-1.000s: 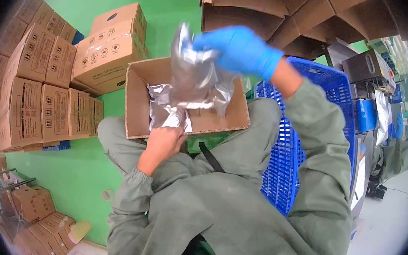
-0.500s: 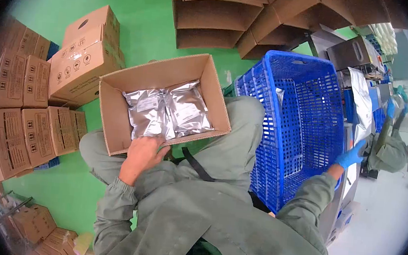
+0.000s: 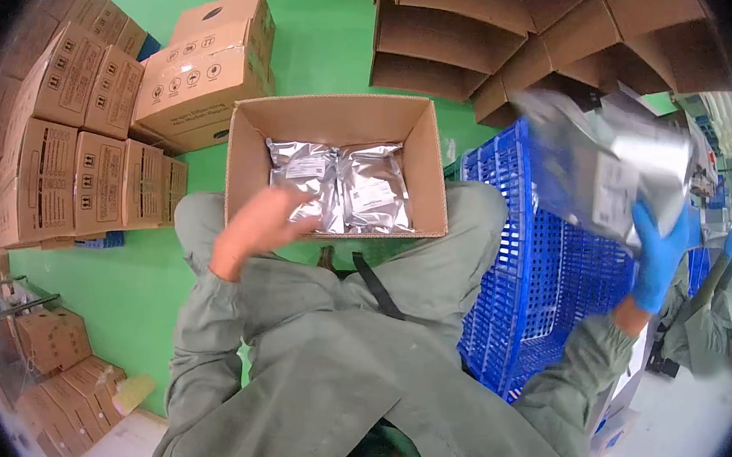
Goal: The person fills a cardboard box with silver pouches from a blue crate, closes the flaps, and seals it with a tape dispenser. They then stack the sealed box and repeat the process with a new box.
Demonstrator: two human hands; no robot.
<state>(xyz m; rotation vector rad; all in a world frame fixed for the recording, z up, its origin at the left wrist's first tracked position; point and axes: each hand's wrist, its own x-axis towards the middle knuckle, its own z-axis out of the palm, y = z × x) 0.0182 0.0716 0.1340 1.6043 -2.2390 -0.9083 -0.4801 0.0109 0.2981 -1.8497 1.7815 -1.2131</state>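
Observation:
My right hand (image 3: 657,263), in a blue glove, grips a silver foil pouch (image 3: 619,177) with a white label and holds it up over the blue basket. The pouch is blurred, and whether more than one is held I cannot make out. My bare left hand (image 3: 263,226) is over the near left edge of an open cardboard box (image 3: 337,114), close to the pouches inside; its fingers are smeared by motion. In the box, two stacks of silver pouches lie side by side, a left pouch (image 3: 305,180) and a right pouch (image 3: 375,196), labels up.
A blue plastic basket (image 3: 521,268) stands tilted by my right leg. Sealed cartons (image 3: 49,166) are stacked at left, with a bigger carton (image 3: 196,83) behind. Open empty cartons (image 3: 448,40) are piled at the back. A co-worker (image 3: 702,319) in blue gloves is at far right.
My right hand has lifted a pouch from the right side and brought it up over the basket. My left hand has shifted at the box's near edge. The whole view has turned rightward.

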